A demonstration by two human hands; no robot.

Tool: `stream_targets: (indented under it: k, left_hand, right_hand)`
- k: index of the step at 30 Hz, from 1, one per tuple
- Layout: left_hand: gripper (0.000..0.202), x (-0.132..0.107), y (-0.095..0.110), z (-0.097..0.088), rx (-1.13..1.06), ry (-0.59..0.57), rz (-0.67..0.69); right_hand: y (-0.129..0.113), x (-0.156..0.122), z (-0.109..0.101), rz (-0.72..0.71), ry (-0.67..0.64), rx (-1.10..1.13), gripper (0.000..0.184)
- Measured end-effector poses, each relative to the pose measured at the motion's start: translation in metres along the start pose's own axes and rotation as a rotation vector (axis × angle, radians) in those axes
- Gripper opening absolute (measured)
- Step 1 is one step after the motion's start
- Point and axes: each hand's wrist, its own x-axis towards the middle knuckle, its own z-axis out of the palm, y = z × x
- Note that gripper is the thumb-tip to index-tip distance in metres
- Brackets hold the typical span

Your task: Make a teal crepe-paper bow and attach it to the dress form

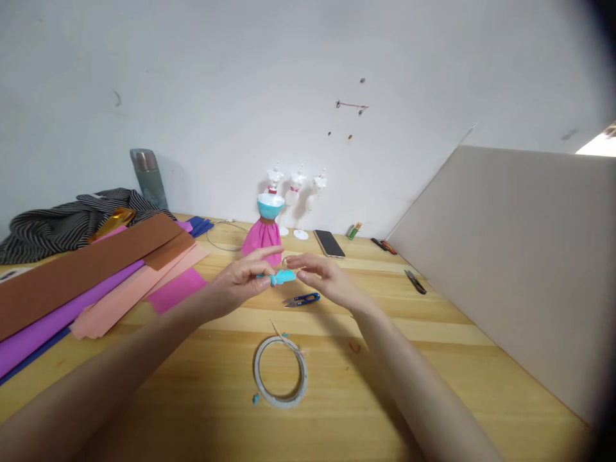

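Between the thumb and fingers of my left hand (240, 281) is a small turquoise paper piece (285, 277), gathered where I pinch it and flaring out to the right. My right hand (330, 277) hovers at its right end, thumb and fingers apart. Whether the right thumb touches the paper I cannot tell. Just behind my hands stands a small dress form (270, 205) with a turquoise top, a brown waistband and a pink skirt (262, 240). Blue thread snips (303, 299) lie below my hands. Nearer to me is a roll of tape (257, 372) with turquoise scraps beside it.
Brown, purple, peach and pink paper sheets (96, 269) cover the left side, near a striped cloth (52, 224) and a flask (148, 176). At the back are white mini mannequins (297, 186) and a phone (330, 244). A cutter knife (415, 281) lies by the right panel (510, 256).
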Motion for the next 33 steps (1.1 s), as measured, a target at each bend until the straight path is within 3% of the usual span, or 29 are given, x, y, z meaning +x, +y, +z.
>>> stream_targets:
  k: [3,5,12,19,23,33]
  left_hand:
    - [0.023,-0.001,0.004,0.002,0.143,-0.013,0.061]
    - [0.023,-0.002,0.005,0.003,0.243,-0.011,0.103]
    - [0.019,-0.001,-0.002,0.004,0.568,0.002,0.352]
    - [0.019,-0.003,-0.004,0.008,0.666,0.038,0.420]
    - [0.022,-0.003,-0.001,0.011,0.750,0.030,0.411]
    - [0.020,-0.003,-0.003,0.015,0.952,0.130,0.511]
  right_hand:
    - [-0.018,-0.006,0.010,-0.098,-0.002,0.504,0.043]
    - [-0.027,-0.009,0.017,-0.152,0.006,0.559,0.040]
    - [-0.041,-0.015,0.024,-0.299,0.066,0.215,0.038]
    - [-0.047,-0.014,0.022,-0.337,0.150,0.041,0.017]
    - [-0.048,-0.014,0.023,-0.361,0.199,-0.040,0.015]
    - [-0.051,-0.017,0.030,-0.330,0.265,-0.125,0.006]
